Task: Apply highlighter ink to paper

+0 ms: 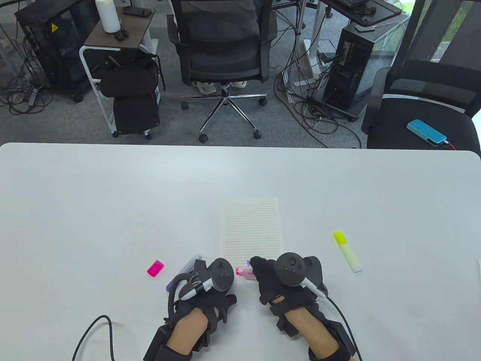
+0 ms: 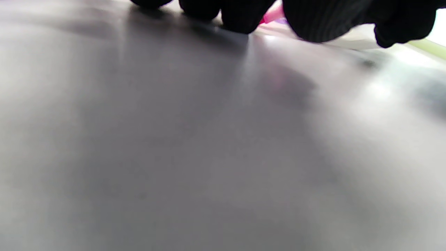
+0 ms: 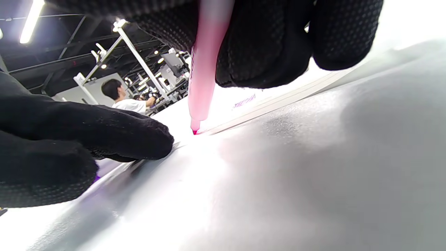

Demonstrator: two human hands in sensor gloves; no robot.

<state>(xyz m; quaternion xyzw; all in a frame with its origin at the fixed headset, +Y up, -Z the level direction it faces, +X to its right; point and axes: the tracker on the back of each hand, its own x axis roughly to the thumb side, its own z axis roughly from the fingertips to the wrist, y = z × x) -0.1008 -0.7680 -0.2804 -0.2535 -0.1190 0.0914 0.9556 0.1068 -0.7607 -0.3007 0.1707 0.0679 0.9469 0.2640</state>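
Highlighter first: your pink translucent highlighter (image 1: 245,272) lies low in the centre of the table view, pinched in your right hand (image 1: 280,280), its tip pointing left at the bottom left corner of the cream lined paper sheet (image 1: 251,229). Your left hand (image 1: 208,285) rests just left of that tip on the white tabletop (image 1: 112,210); its fingers are hidden under the tracker there. A purple pen-like barrel (image 1: 184,271) pokes out up and left from beneath that hand. The pink highlighter cap (image 1: 155,268) sits alone further left, and a yellow highlighter with its cap on (image 1: 347,251) lies right of the paper, well apart from it.

In your left wrist view, black gloved fingertips (image 2: 240,17) line the top edge, touching down on the blurred tabletop. A sliver of pink shows between them at top centre. Whether those fingers grip anything, you cannot tell.

In your right wrist view, your fingers (image 3: 264,52) at the top are clamped round the highlighter barrel (image 3: 205,69), which hangs nearly upright. Its dark pink tip (image 3: 194,131) meets the surface right at the paper's near edge (image 3: 278,99). Purple marks (image 3: 244,101) show on the sheet beyond. Your left hand's fingers (image 3: 104,132) lie flat at the left of the frame, pressing down just beside the tip.
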